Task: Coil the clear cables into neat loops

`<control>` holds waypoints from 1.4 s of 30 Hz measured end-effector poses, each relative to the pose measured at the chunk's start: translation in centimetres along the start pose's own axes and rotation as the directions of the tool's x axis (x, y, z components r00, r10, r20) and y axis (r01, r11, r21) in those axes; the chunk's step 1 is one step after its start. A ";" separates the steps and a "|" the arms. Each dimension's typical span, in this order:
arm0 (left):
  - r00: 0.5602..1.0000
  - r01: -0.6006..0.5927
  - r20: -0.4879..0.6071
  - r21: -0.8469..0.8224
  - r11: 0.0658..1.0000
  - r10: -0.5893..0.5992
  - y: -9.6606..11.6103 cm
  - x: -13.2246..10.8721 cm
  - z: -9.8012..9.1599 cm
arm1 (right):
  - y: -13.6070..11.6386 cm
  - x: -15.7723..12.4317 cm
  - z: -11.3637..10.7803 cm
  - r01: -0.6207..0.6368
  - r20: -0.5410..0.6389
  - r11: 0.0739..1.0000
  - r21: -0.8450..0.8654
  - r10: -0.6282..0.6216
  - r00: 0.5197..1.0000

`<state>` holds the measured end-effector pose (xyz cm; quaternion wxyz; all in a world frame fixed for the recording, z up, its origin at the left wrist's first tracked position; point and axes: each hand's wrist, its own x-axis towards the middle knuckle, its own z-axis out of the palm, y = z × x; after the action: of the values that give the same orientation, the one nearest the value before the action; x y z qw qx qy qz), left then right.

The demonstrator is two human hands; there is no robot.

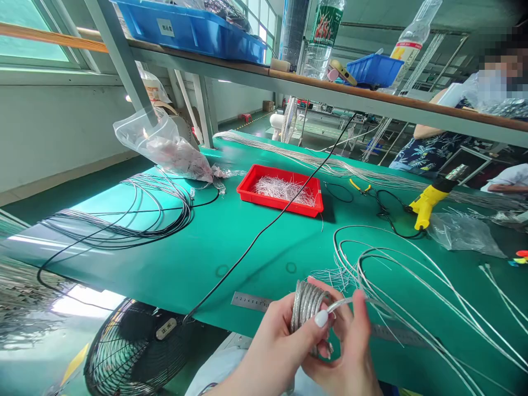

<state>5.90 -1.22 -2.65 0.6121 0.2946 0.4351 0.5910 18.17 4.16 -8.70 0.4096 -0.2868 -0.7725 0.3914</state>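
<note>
My left hand (280, 344) is closed round a thick bundle of silvery wires (306, 302), thumb pressed across it, near the table's front edge. My right hand (350, 352) sits just right of it, its fingers pinching the end of one pale wire (342, 303) that comes out of the bundle. Long loops of the same silvery wire (412, 286) fan out to the right over the green table (231, 247). A steel ruler (251, 301) lies flat on the table just left of my hands.
A red tray (247, 190) of short wire pieces sits mid-table, a black cable (256, 236) crossing it. A yellow heat gun (429, 203), plastic bags (165, 146) and coiled wires (124, 220) lie around. A fan (136, 352) stands below. Another person (454, 126) sits behind the shelf.
</note>
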 end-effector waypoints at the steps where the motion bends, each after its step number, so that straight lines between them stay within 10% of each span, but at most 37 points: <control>1: 1.000 0.011 0.027 -0.009 1.000 -0.010 0.0 0.0 -0.1 | -0.2 -0.2 -0.1 -0.008 -0.020 1.000 -0.016 0.007 1.000; 11: 0.915 0.019 0.401 0.062 0.998 -0.042 1.2 -0.7 -1.8 | -2.6 -1.3 0.0 -0.207 -0.003 0.940 0.271 0.216 0.976; 25: 0.882 0.069 0.464 0.043 0.997 -0.081 2.0 -0.8 -2.0 | -2.0 -1.0 -0.5 -0.071 0.032 0.887 0.456 0.063 0.998; 31: 0.942 0.042 0.315 0.232 0.972 -0.116 2.3 -0.7 -2.5 | -2.0 -0.8 -0.7 -0.061 -0.018 0.904 0.424 0.076 0.997; 42: 0.851 0.044 0.515 0.118 0.992 -0.099 2.2 -0.5 -2.6 | -2.9 -1.3 0.0 -0.132 -0.003 0.880 0.457 0.150 0.989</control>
<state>2.63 -1.87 -1.75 0.7126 0.4575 0.2940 0.4432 18.43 1.61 -6.77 0.4505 -0.2455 -0.6284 0.5847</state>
